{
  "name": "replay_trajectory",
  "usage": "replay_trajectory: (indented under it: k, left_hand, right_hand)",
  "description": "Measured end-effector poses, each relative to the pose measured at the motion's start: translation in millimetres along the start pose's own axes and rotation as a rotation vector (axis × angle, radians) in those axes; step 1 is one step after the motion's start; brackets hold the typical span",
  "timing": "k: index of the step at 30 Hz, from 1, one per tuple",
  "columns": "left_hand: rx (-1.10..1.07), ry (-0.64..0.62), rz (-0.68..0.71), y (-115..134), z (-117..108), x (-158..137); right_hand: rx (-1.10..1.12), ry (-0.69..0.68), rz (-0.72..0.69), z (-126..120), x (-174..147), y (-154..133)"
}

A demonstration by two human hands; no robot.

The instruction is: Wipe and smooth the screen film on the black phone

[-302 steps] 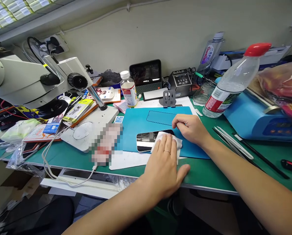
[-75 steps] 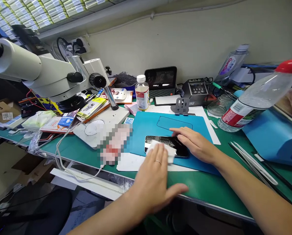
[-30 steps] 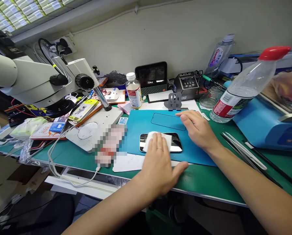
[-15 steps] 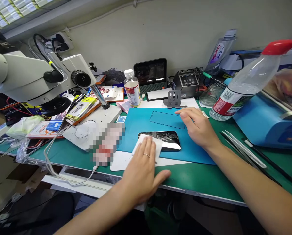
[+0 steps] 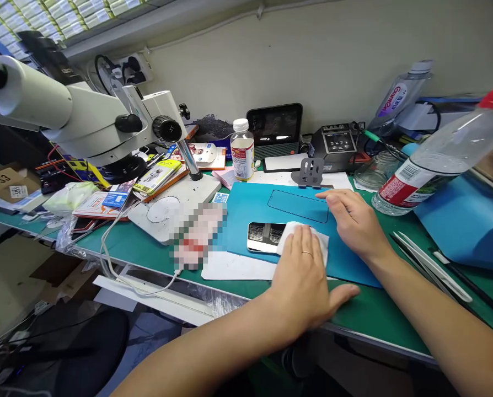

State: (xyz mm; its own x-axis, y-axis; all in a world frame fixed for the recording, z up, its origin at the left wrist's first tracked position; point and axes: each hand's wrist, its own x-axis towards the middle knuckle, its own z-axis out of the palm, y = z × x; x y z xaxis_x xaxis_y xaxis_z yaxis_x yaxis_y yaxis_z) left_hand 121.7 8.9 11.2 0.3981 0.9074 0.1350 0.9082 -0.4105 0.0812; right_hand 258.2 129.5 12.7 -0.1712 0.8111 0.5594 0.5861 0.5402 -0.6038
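Head view: the left hand (image 5: 302,286) lay flat on a white wipe (image 5: 324,246), its fingers straight and side by side, its thumb stuck out to the side. One finger wore a thin ring (image 5: 307,252). Under the wipe was a shiny black phone (image 5: 263,236), lying flat on a blue mat (image 5: 246,201); the wipe hid one end of the phone, and the other end showed. The right hand (image 5: 356,220) was loosely bent, with a small gap between the thumb and the first finger. It was by the drawn phone shape (image 5: 298,207) on the mat, but I could not tell if it touched the mat. White paper (image 5: 236,267) stuck out from under the mat, and all this sat on the green tabletop (image 5: 370,309). To the left were a pink thing (image 5: 201,237), too blurry to make out, and a big white microscope (image 5: 91,121). Behind the mat stood a small bottle (image 5: 242,159) with a white cap and a black screen (image 5: 275,124). To the right lay some thin tools (image 5: 432,264), and past them was a big bottle (image 5: 424,176) with a red cap
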Motion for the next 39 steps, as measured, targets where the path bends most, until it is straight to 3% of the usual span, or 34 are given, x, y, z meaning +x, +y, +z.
replay_trajectory:
  k: [5,8,11,15,18,20,23,27,32,36,39]
  left_hand:
    - [0.035,-0.025,-0.046,-48,-3,-43]
    - [0.059,-0.054,-0.096,-64,-4,-47]
    - [0.043,-0.057,-0.128,-55,-3,-25]
    - [-0.01,-0.054,-0.077,-18,0,10]
    - [-0.044,-0.031,-0.033,-3,1,8]
    - [-0.062,-0.026,0.006,-8,0,-10]
    - [-0.05,-0.042,0.014,-36,-4,-40]
    - [0.041,-0.075,-0.125,-73,-8,-42]
    - [0.041,-0.05,-0.16,-56,-4,-19]
    - [0.026,-0.007,-0.096,-39,0,-38]
    - [0.032,-0.029,-0.087,-48,-2,-54]
  right_hand:
    - [0.005,-0.005,0.011,-1,-2,-4]
    - [0.015,-0.015,0.017,-1,-2,-6]
    - [0.019,-0.026,0.022,0,-2,-6]
    - [0.019,-0.02,0.015,0,-1,-3]
    - [0.005,-0.011,0.004,-1,0,-2]
    - [-0.002,-0.006,-0.002,-1,-1,-2]
    - [0.009,-0.011,-0.004,-1,-2,-4]
    - [0.027,-0.033,0.01,0,-3,-7]
    - [0.021,-0.026,0.017,0,-2,-4]
    - [-0.001,-0.006,0.029,-1,-1,-1]
    - [0.003,-0.012,0.023,0,-2,-2]
